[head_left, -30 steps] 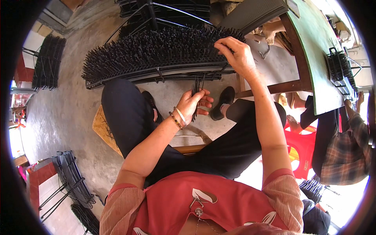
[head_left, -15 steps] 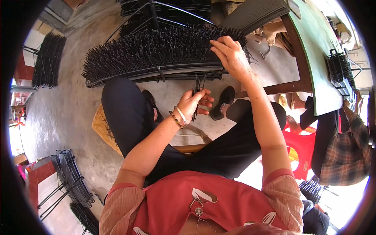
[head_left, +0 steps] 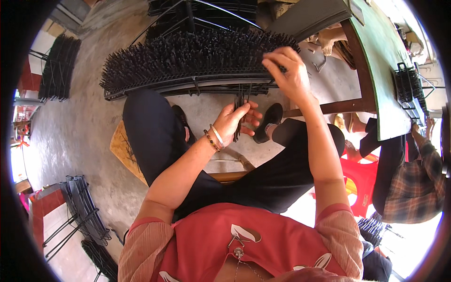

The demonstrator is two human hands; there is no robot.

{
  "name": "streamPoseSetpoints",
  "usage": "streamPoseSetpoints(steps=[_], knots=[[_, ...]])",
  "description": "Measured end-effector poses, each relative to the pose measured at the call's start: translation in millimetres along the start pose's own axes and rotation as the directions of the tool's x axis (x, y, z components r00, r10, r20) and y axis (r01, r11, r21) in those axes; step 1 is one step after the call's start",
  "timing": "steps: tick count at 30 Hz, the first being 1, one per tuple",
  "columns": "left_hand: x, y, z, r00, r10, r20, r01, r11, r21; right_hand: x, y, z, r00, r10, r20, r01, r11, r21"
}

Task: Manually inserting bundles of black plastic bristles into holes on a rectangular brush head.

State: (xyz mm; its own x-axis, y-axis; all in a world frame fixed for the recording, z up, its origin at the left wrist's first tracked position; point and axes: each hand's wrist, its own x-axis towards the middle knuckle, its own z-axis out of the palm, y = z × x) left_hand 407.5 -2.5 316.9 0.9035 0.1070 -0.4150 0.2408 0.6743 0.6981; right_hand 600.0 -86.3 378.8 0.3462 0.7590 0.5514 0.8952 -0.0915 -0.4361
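Note:
My left hand is closed round a small bundle of thin black rods, which stand roughly upright between thumb and palm; its outer fingers are loosely curled. A long black rack lies across in front of my knees, packed with dense rows of upright black pieces. Over the right end of these rows is my right hand, its fingers bent and the tips close together. Anything in that pinch is too small and dark to make out against the black pieces.
A green-topped table stands to the right, with a black wire rack on it. Beside it is a person in a plaid shirt, near a red plastic stool. More black racks lean at the left. A wooden seat is under me.
My right hand has shifted slightly right and down along the rack's right end, and its fingers are more bent. The left hand still holds the rods in nearly the same place.

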Motion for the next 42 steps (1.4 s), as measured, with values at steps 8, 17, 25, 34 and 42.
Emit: streamPoseSetpoints(steps=[8, 17, 25, 34, 42], knots=[[-7, 8, 5, 0.989, 0.036, 0.145, -0.033, 0.999, -0.022, -22, -26, 7, 0.640, 0.383, 0.666, -0.728, 0.580, 0.366], [2, -12, -2, 0.984, -0.134, 0.116, 0.129, 0.990, 0.050, -6, 6, -12, 0.840, 0.535, -0.090, -0.433, 0.762, 0.482], [3, -12, -3, 0.992, -0.117, 0.055, 0.117, 0.993, 0.005, -6, 16, 9, 0.944, 0.279, -0.178, -0.271, 0.960, 0.065], [3, -9, -4, 0.996, -0.085, 0.038, 0.087, 0.995, -0.045, -6, 12, 11, 0.943, 0.260, -0.210, -0.271, 0.962, -0.028], [2, -10, -4, 0.993, -0.098, 0.065, 0.102, 0.993, -0.062, -9, 18, 18, 0.963, 0.178, -0.202, -0.198, 0.977, -0.081]])
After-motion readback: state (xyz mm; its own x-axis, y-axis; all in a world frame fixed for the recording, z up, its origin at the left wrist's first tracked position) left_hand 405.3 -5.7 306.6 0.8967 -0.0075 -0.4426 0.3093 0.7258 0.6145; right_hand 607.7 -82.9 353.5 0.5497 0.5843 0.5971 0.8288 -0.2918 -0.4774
